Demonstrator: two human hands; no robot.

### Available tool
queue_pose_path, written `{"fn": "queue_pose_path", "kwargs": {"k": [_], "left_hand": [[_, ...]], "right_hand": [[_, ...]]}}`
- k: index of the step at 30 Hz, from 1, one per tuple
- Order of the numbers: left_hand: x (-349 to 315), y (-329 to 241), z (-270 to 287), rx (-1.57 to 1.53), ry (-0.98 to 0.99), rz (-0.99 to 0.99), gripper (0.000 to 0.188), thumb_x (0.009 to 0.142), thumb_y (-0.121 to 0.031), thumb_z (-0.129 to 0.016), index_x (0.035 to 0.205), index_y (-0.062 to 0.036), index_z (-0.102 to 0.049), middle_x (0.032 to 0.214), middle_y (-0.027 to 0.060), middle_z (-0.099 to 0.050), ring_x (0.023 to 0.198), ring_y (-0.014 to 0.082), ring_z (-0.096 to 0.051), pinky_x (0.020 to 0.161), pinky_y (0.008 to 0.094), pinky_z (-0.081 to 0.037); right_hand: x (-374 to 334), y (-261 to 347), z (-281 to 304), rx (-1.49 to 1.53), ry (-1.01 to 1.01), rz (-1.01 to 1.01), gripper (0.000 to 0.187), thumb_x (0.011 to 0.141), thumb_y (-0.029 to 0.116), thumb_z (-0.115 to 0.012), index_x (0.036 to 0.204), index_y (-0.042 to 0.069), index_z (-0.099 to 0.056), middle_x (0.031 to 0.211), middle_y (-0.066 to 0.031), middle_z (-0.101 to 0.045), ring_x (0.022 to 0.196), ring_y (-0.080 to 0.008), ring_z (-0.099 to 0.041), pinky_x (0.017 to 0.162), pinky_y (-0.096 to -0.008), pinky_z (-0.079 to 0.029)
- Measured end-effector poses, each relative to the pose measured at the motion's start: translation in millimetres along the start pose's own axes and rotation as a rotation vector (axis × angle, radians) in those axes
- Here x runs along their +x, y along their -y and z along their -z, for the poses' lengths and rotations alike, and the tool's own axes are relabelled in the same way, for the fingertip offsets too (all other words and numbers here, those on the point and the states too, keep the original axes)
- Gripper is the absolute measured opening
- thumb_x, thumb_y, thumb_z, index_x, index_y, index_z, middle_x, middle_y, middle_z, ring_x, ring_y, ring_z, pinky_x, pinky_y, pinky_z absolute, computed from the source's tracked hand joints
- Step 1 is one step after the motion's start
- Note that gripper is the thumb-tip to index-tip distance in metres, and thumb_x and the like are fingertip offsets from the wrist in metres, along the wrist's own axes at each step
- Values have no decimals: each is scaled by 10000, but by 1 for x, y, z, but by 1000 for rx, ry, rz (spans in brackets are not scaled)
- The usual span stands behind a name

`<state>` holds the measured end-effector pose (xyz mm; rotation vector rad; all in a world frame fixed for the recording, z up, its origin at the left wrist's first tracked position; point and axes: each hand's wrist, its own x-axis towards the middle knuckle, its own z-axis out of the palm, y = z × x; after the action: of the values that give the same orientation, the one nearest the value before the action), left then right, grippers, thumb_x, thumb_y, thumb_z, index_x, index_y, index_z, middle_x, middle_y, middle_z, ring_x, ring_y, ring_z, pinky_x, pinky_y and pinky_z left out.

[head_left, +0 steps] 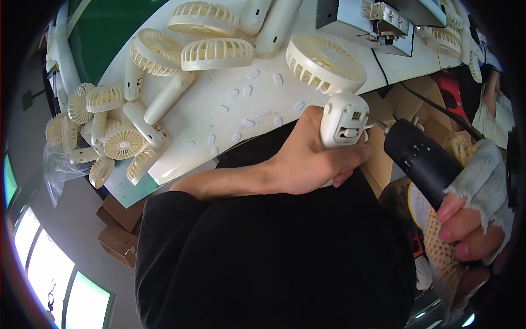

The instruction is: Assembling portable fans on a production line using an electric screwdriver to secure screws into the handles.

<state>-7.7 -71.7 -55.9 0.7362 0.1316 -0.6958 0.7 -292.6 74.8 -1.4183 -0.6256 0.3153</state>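
My left hand is closed around the handle of a cream handheld fan. The fan's round caged head points away from me, and a small display and a switch show on the handle. In my right hand, which wears a pale glove with bare fingertips, is a black electric screwdriver. Its bit points left at the side of the fan's handle; whether the tip touches is hard to tell. Small whitish oval pieces lie scattered on the white table beyond my left hand.
Several more cream fans are heaped at the table's left, others along the back. A metal device stands at the back right, near a dark cable. An open cardboard box sits below the table's right edge. Another person is at far right.
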Motion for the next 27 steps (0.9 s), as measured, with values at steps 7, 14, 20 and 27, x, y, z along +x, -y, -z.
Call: {"fn": "queue_pose_path", "kwargs": {"k": [7, 14, 20, 27], "left_hand": [[5, 5, 3, -6, 0, -70, 154, 840, -9, -613, 710, -16, -532, 509, 38, -530, 418, 100, -513, 401, 264, -397], [3, 1, 7, 36, -27, -160, 178, 852, -22, -612, 694, -30, -530, 499, 27, -529, 411, 95, -516, 393, 248, -385], [1, -19, 13, 304, -172, -420, 106, 834, -4, -645, 755, -28, -580, 614, 12, -585, 548, 82, -553, 496, 255, -439], [-22, -41, 46, 950, -90, -731, 121, 777, -27, -701, 785, -53, -583, 683, 41, -576, 594, 164, -559, 534, 294, -444]], "right_hand": [[13, -3, -46, -214, -368, -169, 286, 913, 389, -521, 914, 132, -397, 820, -12, -432, 716, -221, -453, 832, -426, -377], [5, 2, -20, -46, -211, -31, 276, 914, 377, -524, 917, 131, -400, 802, -14, -447, 714, -222, -469, 834, -420, -379], [15, -6, 15, 62, 52, 129, 269, 915, 367, -527, 919, 129, -403, 786, -15, -461, 712, -223, -483, 837, -414, -380], [20, -94, 68, 304, 470, -72, 248, 922, 303, -542, 1006, 96, -435, 758, -26, -483, 690, -209, -503, 795, -413, -399]]}}
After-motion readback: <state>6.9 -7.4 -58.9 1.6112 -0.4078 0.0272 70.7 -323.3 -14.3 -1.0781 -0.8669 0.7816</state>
